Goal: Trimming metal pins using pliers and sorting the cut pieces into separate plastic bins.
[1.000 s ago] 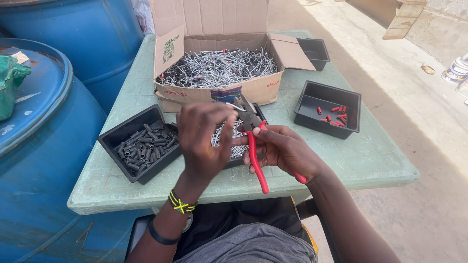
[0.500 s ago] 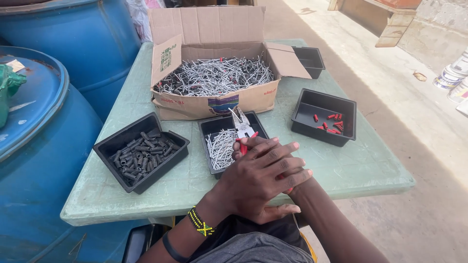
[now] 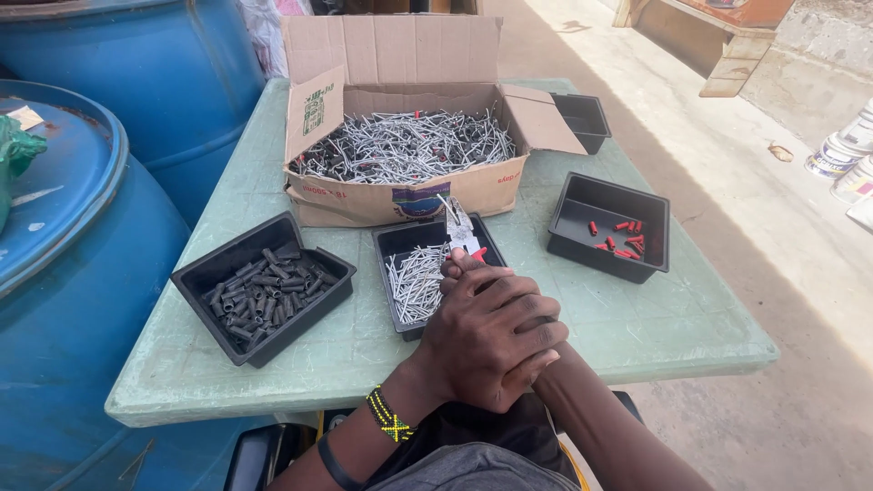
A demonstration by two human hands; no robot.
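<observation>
My left hand [image 3: 486, 336] is wrapped over my right hand [image 3: 546, 367], which is mostly hidden beneath it. Both squeeze a pair of red-handled pliers [image 3: 460, 233], whose metal jaws point away from me over the middle black tray [image 3: 391, 240], which holds silver metal pins [image 3: 416, 277]. What sits between the jaws is too small to tell. A beaded band is on my left wrist.
The green table [image 3: 264, 182] also bears an open cardboard box [image 3: 364, 205] of wire pieces, a left tray [image 3: 195, 284] of black sleeves, a right tray [image 3: 657, 207] with a few red caps and a small empty tray [image 3: 582, 115]. Blue barrels [image 3: 82, 273] stand left, paint cans [image 3: 837, 155] right.
My left hand left the middle tray and closed over my right hand. The pliers turned so the jaws point away from me, and both hands drew nearer to the table's front edge.
</observation>
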